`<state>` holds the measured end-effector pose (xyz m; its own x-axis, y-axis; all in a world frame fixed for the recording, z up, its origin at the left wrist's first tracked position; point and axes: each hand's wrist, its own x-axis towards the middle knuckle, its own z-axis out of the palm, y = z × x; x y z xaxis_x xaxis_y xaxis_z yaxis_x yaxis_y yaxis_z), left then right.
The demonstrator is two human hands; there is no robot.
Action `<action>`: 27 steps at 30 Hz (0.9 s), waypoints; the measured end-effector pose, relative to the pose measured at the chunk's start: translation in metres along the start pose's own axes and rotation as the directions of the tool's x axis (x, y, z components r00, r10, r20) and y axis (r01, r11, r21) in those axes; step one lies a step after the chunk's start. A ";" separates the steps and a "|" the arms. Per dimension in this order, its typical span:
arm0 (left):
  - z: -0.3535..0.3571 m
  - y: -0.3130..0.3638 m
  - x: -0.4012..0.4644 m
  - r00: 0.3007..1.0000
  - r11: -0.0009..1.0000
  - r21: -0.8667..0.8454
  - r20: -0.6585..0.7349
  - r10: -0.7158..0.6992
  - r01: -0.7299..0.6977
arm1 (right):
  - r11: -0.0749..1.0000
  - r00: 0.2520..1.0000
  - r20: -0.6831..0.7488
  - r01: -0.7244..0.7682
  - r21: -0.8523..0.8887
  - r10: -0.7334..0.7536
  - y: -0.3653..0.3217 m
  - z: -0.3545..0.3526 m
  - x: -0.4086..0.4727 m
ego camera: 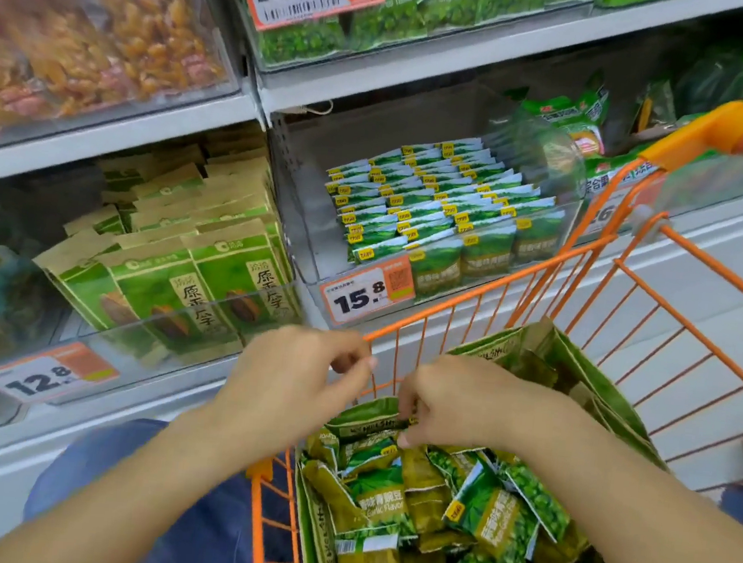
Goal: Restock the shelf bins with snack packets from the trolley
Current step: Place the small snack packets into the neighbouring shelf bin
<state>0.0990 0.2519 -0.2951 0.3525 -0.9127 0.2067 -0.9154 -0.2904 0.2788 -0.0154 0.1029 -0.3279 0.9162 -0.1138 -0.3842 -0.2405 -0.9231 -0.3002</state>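
Hands point(301, 379) point(453, 407) pinch bag edge point(370, 417) | grip detail blurred | trolley point(472, 300) cropped

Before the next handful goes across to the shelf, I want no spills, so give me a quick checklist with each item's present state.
1. Packets in the trolley to draw from: ok, green pea packets piled loose.
2. Matching bin has room: ok, its left side is bare.
3. Left hand free: cannot tell, fingers pinched at the trolley's rim.
4. Right hand has a packet: ok, it pinches the top edge of one.
5. Price tag 15.8 in place: ok.
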 end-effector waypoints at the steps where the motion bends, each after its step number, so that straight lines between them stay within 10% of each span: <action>1: 0.008 -0.006 -0.013 0.999 0.999 -0.013 0.028 0.030 -0.029 | 1.000 0.999 0.034 0.008 -0.020 -0.007 -0.001 0.008 0.004; 15: 0.030 -0.020 -0.034 0.989 0.970 -0.241 -0.147 0.008 -0.044 | 0.987 0.975 -0.196 0.081 -0.139 -0.107 -0.003 0.006 0.010; 21: 0.029 -0.016 -0.034 0.990 0.967 -0.252 -0.140 -0.003 -0.033 | 0.947 0.992 0.071 0.125 -0.295 -0.109 -0.013 0.044 0.010; 27: 0.032 -0.016 -0.035 0.991 0.967 -0.254 -0.132 -0.003 -0.031 | 0.954 0.980 -0.100 0.139 -0.266 -0.171 -0.010 0.018 0.007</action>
<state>0.0950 0.2788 -0.3369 0.3776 -0.8660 0.3277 -0.8463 -0.1792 0.5016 -0.0120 0.1179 -0.3438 0.9713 0.0091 -0.2378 -0.0170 -0.9940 -0.1076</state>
